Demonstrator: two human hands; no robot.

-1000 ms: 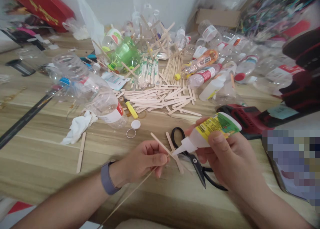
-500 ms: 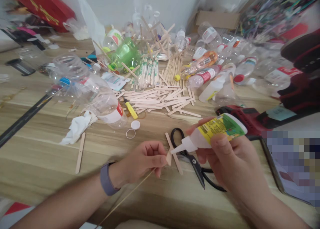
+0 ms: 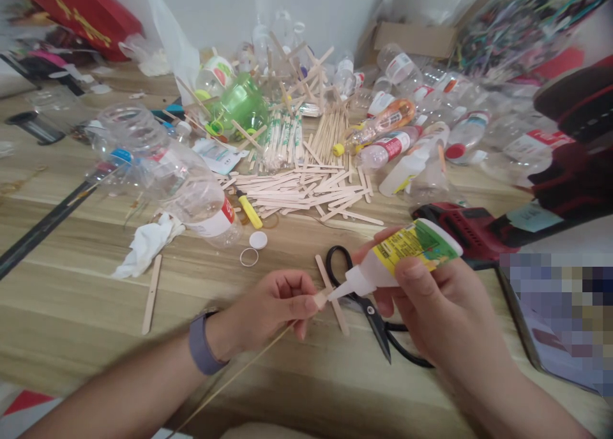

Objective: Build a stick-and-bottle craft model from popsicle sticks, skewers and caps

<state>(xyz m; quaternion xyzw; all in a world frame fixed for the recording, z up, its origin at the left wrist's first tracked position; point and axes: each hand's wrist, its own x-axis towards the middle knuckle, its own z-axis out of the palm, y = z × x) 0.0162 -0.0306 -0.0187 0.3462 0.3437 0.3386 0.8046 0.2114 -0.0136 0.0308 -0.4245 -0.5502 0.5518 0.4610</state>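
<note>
Table (image 3: pixel 71 298) holds scissors (image 3: pixel 371 310), sticks (image 3: pixel 297 193), yellow-handled tool (image 3: pixel 249 212), cap (image 3: pixel 258 240), ring (image 3: pixel 241 258), tissue (image 3: pixel 148 244), bottles (image 3: pixel 389 147), red power tool (image 3: pixel 460 235); far left, probably a spool (image 3: pixel 34 127).

No lettering can be read for certain: the print on the yellow-and-green squeeze bottle (image 3: pixel 395 251), the green-marked wrappers (image 3: pixel 286 131), the packet (image 3: pixel 219 156), the red power tool (image 3: pixel 472 230) and its pale sticker (image 3: pixel 535 216) is too small or blurred.

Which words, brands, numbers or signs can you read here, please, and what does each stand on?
No text reads clearly.
Squeeze bottle in the right hand: print too small.
Red-and-black tool: lettering and sticker too blurred.
Clear bottle at left: label too blurred.
Red object, upper left: gold marks, too blurred.
Wrappers at centre: green print, too small.
Other bottles: labels too small or blurred.
</note>
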